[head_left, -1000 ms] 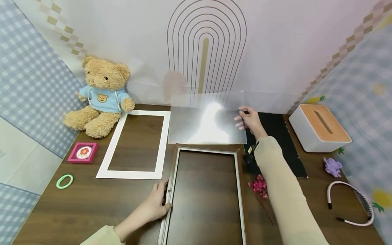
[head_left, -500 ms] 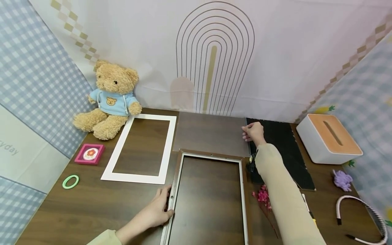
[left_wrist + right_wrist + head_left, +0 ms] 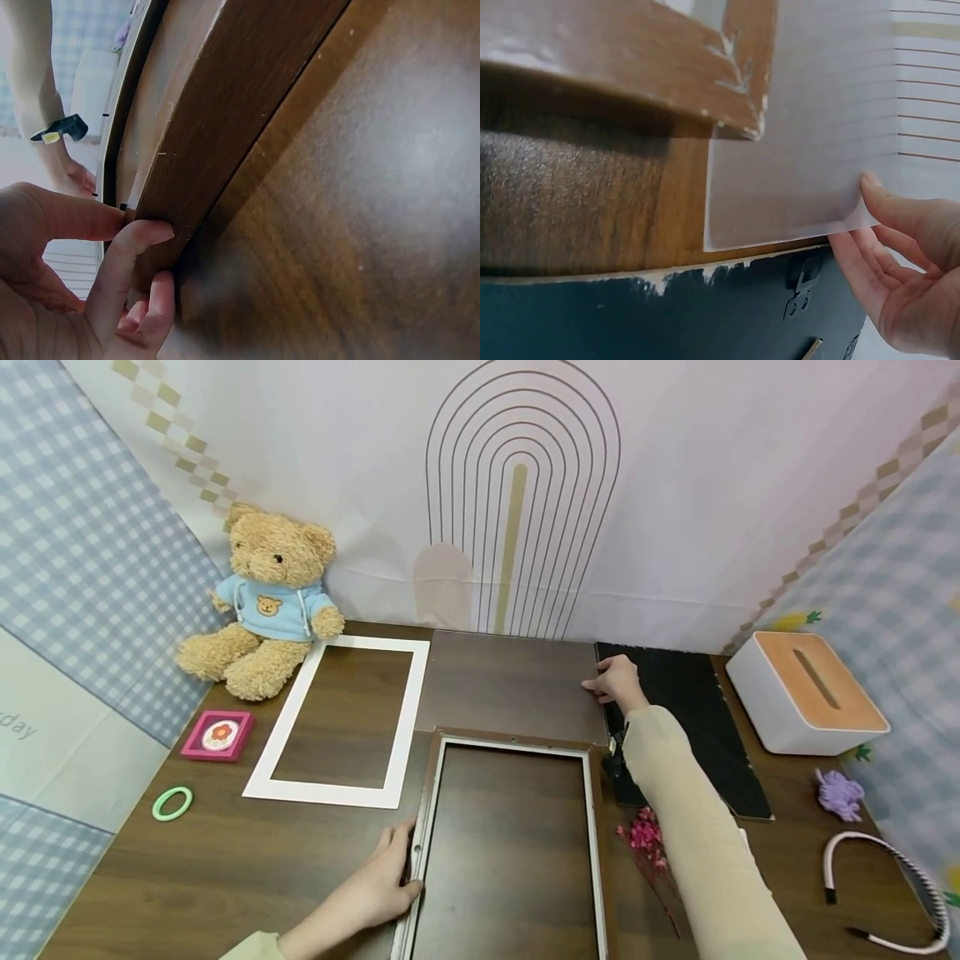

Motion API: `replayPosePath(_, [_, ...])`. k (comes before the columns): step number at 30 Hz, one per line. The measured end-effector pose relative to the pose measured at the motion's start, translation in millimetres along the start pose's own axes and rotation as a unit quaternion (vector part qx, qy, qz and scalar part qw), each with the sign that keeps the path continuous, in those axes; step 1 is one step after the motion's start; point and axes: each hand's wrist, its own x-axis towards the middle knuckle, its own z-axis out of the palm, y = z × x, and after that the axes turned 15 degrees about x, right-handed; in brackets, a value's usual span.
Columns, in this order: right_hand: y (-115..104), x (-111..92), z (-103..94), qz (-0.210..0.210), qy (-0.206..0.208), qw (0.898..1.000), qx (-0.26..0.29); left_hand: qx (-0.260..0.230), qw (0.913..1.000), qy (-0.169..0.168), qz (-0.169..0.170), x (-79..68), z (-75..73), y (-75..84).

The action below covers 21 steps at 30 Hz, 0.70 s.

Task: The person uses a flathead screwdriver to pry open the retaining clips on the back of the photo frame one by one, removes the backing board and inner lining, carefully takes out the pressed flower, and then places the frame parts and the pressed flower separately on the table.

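Observation:
My left hand (image 3: 375, 883) grips the left side of an upturned brown picture frame (image 3: 592, 827), thumb over its inner edge. In the left wrist view, the fingers of that hand (image 3: 112, 270) press the frame's wooden side (image 3: 217, 112). A clear plastic sheet (image 3: 510, 685) lies flat on the table just beyond the frame. My right hand (image 3: 621, 683) is at the sheet's right edge. In the right wrist view, the thumb of the right hand (image 3: 919, 262) lies over the edge of the sheet (image 3: 802, 165), with fingers beneath, pinching it.
A white mat (image 3: 322, 792) lies left of the frame, a black backing board (image 3: 682, 718) right. Around them are a teddy bear (image 3: 273, 602), pink box (image 3: 242, 735), green ring (image 3: 155, 808), pink flowers (image 3: 647, 835), tissue box (image 3: 813, 693), purple scrunchie (image 3: 838, 795) and headband (image 3: 828, 860).
My right hand has lowered the clear sheet from a raised, glaring tilt to flat on the table. My left hand keeps its grip on the frame.

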Motion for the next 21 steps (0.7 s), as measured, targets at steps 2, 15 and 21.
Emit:
replayPosePath(2, [-0.7,-3.9,-0.4,-0.014,0.005,1.000,-0.013,0.001,1.0000,0.003,0.003,-0.8,0.7,0.0])
replayPosePath(15, [-3.3,-17.5,-0.6,-0.055,0.044,0.992,-0.102,0.000,1.0000,0.001,-0.003,2.6,-0.2,2.6])
replayPosePath(21, [-0.6,-11.6,-8.3,-0.079,0.057,0.988,-0.119,-0.006,1.0000,-0.001,-0.003,6.0,0.2,3.4])
